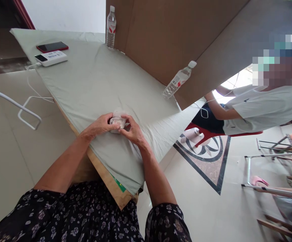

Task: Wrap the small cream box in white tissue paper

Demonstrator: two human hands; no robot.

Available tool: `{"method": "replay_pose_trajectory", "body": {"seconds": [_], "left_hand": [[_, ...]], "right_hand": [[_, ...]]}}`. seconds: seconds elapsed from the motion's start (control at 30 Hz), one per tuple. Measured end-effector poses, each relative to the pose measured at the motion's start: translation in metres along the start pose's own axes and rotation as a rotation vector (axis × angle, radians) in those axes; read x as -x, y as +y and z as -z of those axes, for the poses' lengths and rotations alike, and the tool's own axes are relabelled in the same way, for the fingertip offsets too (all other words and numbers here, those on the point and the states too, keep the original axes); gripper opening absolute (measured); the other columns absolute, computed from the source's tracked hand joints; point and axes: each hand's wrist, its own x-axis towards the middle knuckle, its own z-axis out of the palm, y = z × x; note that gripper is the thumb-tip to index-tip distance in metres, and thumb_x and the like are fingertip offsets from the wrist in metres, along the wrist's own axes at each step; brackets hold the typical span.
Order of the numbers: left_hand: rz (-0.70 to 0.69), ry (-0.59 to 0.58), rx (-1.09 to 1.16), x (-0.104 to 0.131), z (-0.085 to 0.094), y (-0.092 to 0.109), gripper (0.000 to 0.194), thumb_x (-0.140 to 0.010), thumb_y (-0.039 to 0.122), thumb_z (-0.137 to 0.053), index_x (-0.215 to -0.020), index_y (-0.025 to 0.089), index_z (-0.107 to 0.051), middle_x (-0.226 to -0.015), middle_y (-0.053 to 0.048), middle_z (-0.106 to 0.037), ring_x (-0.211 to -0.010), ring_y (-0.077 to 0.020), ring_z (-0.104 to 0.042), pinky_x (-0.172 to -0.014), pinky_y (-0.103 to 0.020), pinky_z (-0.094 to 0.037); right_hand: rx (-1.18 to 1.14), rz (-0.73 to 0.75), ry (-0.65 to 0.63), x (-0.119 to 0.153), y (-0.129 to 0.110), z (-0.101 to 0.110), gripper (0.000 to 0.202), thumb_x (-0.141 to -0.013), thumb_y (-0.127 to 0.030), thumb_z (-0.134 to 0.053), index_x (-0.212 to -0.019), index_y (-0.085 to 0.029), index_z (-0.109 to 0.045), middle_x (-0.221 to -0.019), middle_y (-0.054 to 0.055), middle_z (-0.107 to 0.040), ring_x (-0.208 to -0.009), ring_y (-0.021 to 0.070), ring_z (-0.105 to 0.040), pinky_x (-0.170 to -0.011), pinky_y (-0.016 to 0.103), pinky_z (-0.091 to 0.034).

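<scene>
A small whitish lump (117,122) is held just above or on the cloth near the table's front corner; its exact kind is not clear. My left hand (102,123) closes on its left side, with the thumb along the near face. From the right, my right hand (132,130) grips it between thumb and fingers. The fingertips of both hands cover part of the lump. Beneath it lies the pale green cloth (92,80), wrinkled around the hands.
Two water bottles, one upright (111,28) and one that looks tilted (178,80), stand by a brown cardboard partition (158,37). A phone (52,46) and a white power bank (51,58) with a cable lie far left. Another person (269,107) sits at the right.
</scene>
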Motion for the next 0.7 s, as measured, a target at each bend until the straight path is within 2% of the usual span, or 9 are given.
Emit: {"method": "replay_pose_trajectory", "body": {"seconds": [0.13,0.3,0.43,0.5,0.6,0.7], "left_hand": [[0.031,0.029,0.128,-0.004,-0.003,0.0,0.05,-0.074,0.058,-0.074,-0.099,0.015,-0.071,-0.088,-0.004,-0.071,-0.078,-0.0188,-0.063,-0.07,-0.029,-0.048],[0.05,0.309,0.32,-0.01,-0.02,-0.007,0.033,-0.07,0.05,-0.071,-0.076,0.018,-0.066,-0.068,0.001,-0.059,-0.064,-0.0136,-0.052,-0.059,-0.026,-0.042],[0.056,0.408,0.378,-0.012,-0.026,-0.009,0.027,-0.065,0.044,-0.071,-0.069,0.019,-0.063,-0.064,0.003,-0.055,-0.06,-0.0117,-0.048,-0.055,-0.024,-0.039],[0.062,0.403,0.388,-0.012,-0.024,-0.008,0.027,-0.065,0.043,-0.071,-0.068,0.019,-0.061,-0.063,0.003,-0.054,-0.058,-0.0112,-0.047,-0.053,-0.024,-0.039],[0.074,0.315,0.393,-0.008,-0.021,-0.006,0.031,-0.068,0.047,-0.071,-0.074,0.018,-0.064,-0.064,0.002,-0.058,-0.058,-0.012,-0.05,-0.054,-0.024,-0.041],[0.044,0.215,0.344,-0.002,-0.019,-0.006,0.04,-0.07,0.046,-0.071,-0.096,0.015,-0.069,-0.078,-0.001,-0.068,-0.072,-0.0169,-0.062,-0.066,-0.028,-0.051]], "right_hand": [[-0.034,0.009,0.032,0.001,0.004,-0.006,0.046,-0.082,-0.04,-0.077,-0.122,-0.023,-0.063,-0.123,0.007,-0.068,-0.106,0.021,-0.064,-0.088,0.034,-0.054],[-0.05,-0.001,0.082,0.0,0.006,-0.01,0.038,-0.08,-0.044,-0.078,-0.112,-0.024,-0.067,-0.122,0.007,-0.068,-0.105,0.0217,-0.063,-0.084,0.033,-0.053],[-0.1,-0.036,0.083,-0.003,0.002,-0.012,0.04,-0.08,-0.053,-0.076,-0.106,-0.023,-0.069,-0.113,0.006,-0.068,-0.097,0.0201,-0.063,-0.081,0.033,-0.051],[-0.145,-0.072,0.072,-0.004,0.0,-0.012,0.044,-0.079,-0.058,-0.076,-0.104,-0.023,-0.069,-0.108,0.006,-0.069,-0.093,0.0191,-0.063,-0.08,0.033,-0.051],[-0.23,-0.146,0.056,-0.006,0.0,-0.013,0.052,-0.076,-0.063,-0.076,-0.106,-0.021,-0.067,-0.099,0.004,-0.068,-0.085,0.0174,-0.062,-0.077,0.032,-0.051],[-0.298,-0.192,0.095,-0.012,0.002,-0.012,0.073,-0.071,-0.063,-0.08,-0.128,-0.021,-0.059,-0.095,0.002,-0.067,-0.082,0.0167,-0.062,-0.077,0.032,-0.052]]}}
